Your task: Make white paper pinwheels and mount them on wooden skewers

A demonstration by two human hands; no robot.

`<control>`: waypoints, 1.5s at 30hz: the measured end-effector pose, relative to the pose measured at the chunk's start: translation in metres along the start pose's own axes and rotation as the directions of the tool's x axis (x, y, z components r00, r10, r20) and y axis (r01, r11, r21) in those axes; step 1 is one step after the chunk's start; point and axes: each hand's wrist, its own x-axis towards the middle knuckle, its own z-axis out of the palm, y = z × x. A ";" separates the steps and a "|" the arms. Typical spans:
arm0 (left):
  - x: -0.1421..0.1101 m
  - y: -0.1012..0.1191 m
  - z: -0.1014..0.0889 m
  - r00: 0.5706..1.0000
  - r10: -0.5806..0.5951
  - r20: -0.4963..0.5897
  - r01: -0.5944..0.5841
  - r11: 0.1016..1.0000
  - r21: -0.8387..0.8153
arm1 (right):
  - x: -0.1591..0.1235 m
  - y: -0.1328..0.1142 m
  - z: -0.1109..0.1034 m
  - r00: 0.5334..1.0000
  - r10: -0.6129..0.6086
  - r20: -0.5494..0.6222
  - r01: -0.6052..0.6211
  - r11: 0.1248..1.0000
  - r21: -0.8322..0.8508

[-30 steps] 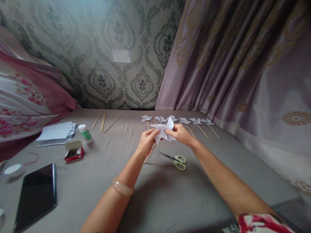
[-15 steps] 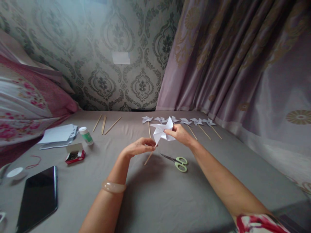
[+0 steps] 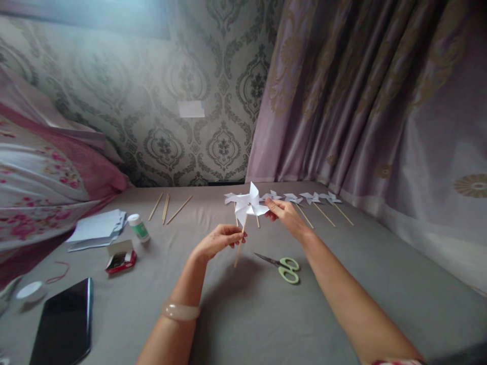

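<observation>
A white paper pinwheel (image 3: pixel 249 204) on a thin wooden stick (image 3: pixel 238 254) is held up in front of me, a small pin head showing at its centre. My left hand (image 3: pixel 219 240) is closed around the stick just below the paper blades. With thumb and fingers pinched, my right hand (image 3: pixel 287 214) is at the tip of the pinwheel's right blade. Under the hands, a pair of green-handled scissors (image 3: pixel 277 262) lies on the grey cloth. Behind, several finished pinwheels (image 3: pixel 311 197) lie in a row, partly hidden by the held one.
Several loose sticks (image 3: pixel 166 209) lie at the back left. Nearer are a stack of paper (image 3: pixel 95 230), a green-and-white glue bottle (image 3: pixel 139 228), an open red box (image 3: pixel 120 261) of small pieces, a white round lid (image 3: pixel 31 292), red string (image 3: pixel 58 272) and a black tablet (image 3: pixel 63 324).
My right hand has moved from the pinwheel's centre to its right blade tip, uncovering the pin. The pinwheel has turned to face me more, and the view has tilted up slightly.
</observation>
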 end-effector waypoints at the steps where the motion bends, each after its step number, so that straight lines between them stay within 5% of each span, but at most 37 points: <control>1: 0.000 0.000 0.000 1.000 -0.002 -0.019 0.002 1.000 -0.016 | 0.001 0.002 0.000 0.999 0.006 -0.053 -0.004 1.000 0.031; 5: 0.000 0.001 0.001 0.998 -0.002 -0.068 -0.003 0.997 -0.072 | 0.004 0.007 0.003 0.973 0.022 -0.229 0.005 0.993 0.115; 10: 0.001 0.001 0.001 0.995 -0.008 -0.101 -0.004 0.994 -0.112 | 0.007 0.011 0.008 0.957 0.030 -0.288 0.003 0.993 0.115; 25: 0.003 0.003 0.003 0.986 -0.009 -0.165 -0.020 0.985 -0.173 | -0.009 0.010 0.039 0.991 0.065 -0.113 -0.059 0.997 0.055; 37: 0.003 0.003 0.005 0.990 0.023 -0.141 -0.047 0.984 -0.169 | -0.015 0.011 0.067 1.000 -0.003 -0.008 0.004 0.999 0.042; 40: 0.003 0.003 0.005 0.990 -0.002 -0.142 -0.022 0.985 -0.169 | -0.014 0.006 0.055 0.993 -0.047 -0.110 0.047 0.999 0.003; 45: 0.003 0.001 0.005 0.990 -0.031 -0.138 0.011 0.989 -0.145 | 0.006 0.007 0.025 0.912 -0.083 -0.401 0.041 0.993 -0.112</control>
